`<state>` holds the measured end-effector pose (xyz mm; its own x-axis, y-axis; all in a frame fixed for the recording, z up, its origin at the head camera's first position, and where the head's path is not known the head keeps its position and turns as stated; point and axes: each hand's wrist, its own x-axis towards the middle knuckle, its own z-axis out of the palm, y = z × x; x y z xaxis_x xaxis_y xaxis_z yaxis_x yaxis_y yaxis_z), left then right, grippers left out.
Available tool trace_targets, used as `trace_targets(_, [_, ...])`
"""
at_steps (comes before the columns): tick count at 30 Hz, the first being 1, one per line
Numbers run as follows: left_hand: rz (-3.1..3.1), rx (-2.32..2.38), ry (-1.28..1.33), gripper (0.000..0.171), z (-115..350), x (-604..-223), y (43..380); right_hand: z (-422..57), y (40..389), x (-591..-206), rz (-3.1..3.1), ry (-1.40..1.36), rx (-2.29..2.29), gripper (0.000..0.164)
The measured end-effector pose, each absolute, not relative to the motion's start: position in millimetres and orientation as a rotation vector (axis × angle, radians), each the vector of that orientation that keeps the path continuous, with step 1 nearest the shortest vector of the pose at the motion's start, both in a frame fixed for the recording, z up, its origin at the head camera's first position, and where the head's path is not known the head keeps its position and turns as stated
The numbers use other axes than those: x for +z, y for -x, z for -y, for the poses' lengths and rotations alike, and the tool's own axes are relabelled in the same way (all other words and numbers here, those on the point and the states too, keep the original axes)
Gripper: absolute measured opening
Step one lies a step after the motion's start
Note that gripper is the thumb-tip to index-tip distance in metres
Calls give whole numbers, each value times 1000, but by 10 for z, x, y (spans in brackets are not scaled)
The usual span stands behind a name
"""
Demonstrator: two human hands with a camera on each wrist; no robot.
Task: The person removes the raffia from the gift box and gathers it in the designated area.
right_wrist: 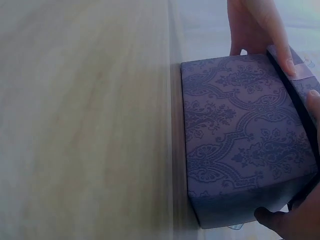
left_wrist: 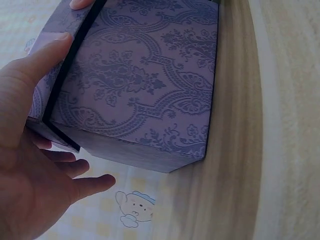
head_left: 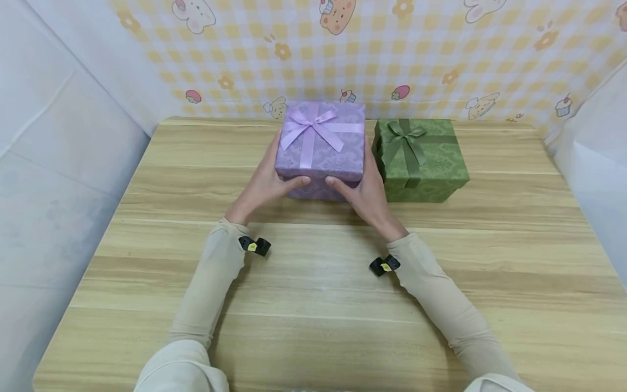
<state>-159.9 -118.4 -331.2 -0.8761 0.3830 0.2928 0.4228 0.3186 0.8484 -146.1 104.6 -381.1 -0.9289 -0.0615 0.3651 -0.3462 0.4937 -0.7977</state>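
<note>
- Purple patterned paper covers the box (head_left: 323, 158) that I have between my two hands; it stands on the wood-grain worktop (head_left: 313, 294), at the far side from me.
- My left hand (head_left: 262, 182) lies against the box's left side, thumb across the front lip of the lid (head_left: 350, 158), fingers along the side; I have the lid's edge between them. In the left wrist view my lowest finger stretches out, apart from the box.
- My right hand (head_left: 366, 190) clasps the box's right side the same way, thumb on the front lip, its tip just beside the left one. Its other fingers are mostly hidden by the box.
- Dark banding shows between the lid and the box's body; I cannot tell how loose the lid sits.
- Lilac satin forms a bow (head_left: 313, 124) on top of the box.
- To the right of the box, near my right hand, stands a green box (head_left: 433, 163) with a green bow (head_left: 405, 139).
- Behind the box hangs a yellow-checked cloth (head_left: 303, 71) with cartoon animals.
</note>
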Motion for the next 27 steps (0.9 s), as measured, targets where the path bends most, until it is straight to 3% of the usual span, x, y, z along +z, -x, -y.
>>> trace_targets(27, [2435, -1488, 848, 112, 1164, -2933, 1405, -1073, 1311, -3494, 2318, -439, 1336, 110])
